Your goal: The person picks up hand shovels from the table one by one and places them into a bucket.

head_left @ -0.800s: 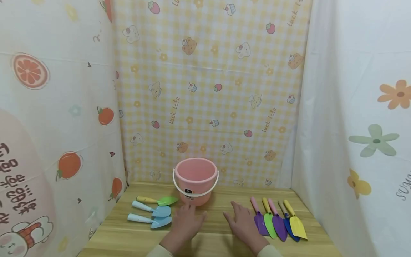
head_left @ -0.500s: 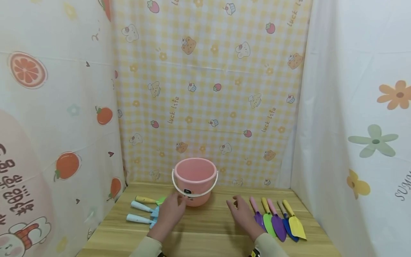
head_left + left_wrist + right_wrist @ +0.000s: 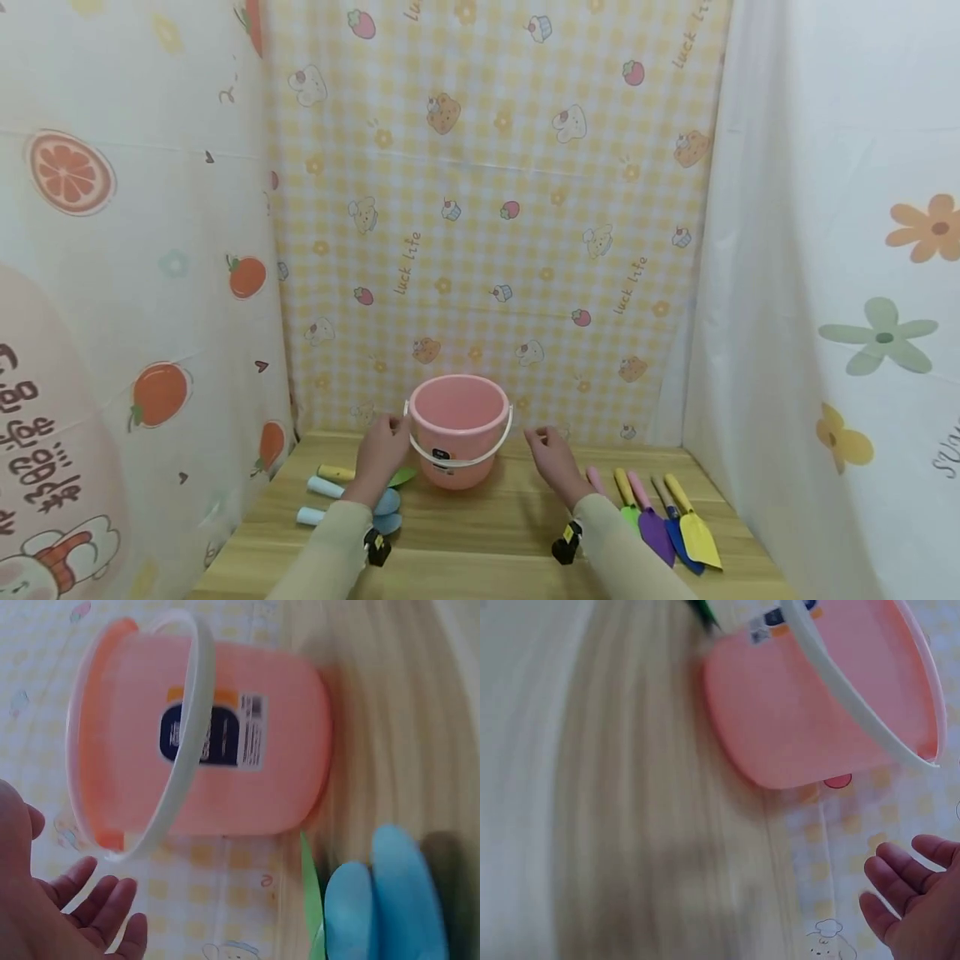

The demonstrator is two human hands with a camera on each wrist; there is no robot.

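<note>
A pink bucket point(image 3: 459, 479) stands upright on the table, its white handle point(image 3: 465, 463) hanging down across the front. Beside its left rim is my left hand point(image 3: 382, 457); in the left wrist view its fingers point(image 3: 109, 911) are loosely bent and hold nothing, just short of the handle's end. My right hand point(image 3: 557, 462) is apart from the bucket on the right. The right wrist view shows its relaxed fingers point(image 3: 889, 881) with nothing in them. Under the left arm lie two light-blue trowels point(image 3: 405, 892) and a green-bladed one point(image 3: 402, 477), partly covered by the arm.
To the right several trowels lie side by side, among them a yellow one point(image 3: 699, 540) and a purple one point(image 3: 656, 533); the right sleeve covers part of them. The wooden table point(image 3: 465, 575) ends at a yellow checked curtain point(image 3: 480, 250) behind the bucket.
Both hands have moved forward from low over the table to the bucket's two sides. The left hand has also gone leftward, across the trowels. The bucket stays where it was.
</note>
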